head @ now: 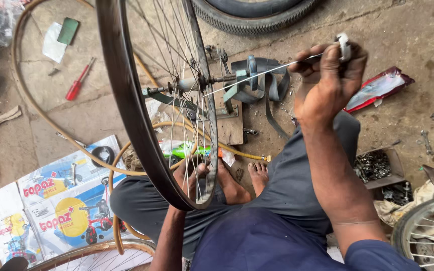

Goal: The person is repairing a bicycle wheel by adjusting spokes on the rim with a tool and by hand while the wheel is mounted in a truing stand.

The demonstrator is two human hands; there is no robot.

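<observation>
Pinched between thumb and fingers, a thin spoke (262, 74) runs from the right hand (327, 80) down and left to the hub (189, 84) of the wheel (141, 100). That grip is closed tight on the spoke's outer end, and a small pale tool (344, 45) sits at the top of the same fist, against the fingers. The left hand (192, 175) is lower, its fingers curled through the spokes and shut on the rim (126, 100) near the wheel's bottom edge, steadying it.

The wheel stands nearly on edge in front of the person, its dark rim sweeping from the top of the view down to the lap. Its axle rests in a small stand (227, 95) fixed to a wooden block (229, 125) on the floor. A dark strip of rubber (272, 93) lies looped behind the stand.

Two bare feet (247, 178) rest on the concrete floor (403, 115) just past the wheel, knees spread to either side in grey trousers. A yellow hose (237, 149) curves past the feet, touching a green wrapper (189, 149).

Right of the knee sits an open box (377, 168) of small metal parts, and further off a red packet (377, 88). Another wheel (428, 231) shows at the lower right edge. To the left lie flattened printed cartons (51, 206), a bare hoop (31, 105), a red screwdriver (79, 83) and a green card (68, 30). A tyre (252, 17) lies at the top.
</observation>
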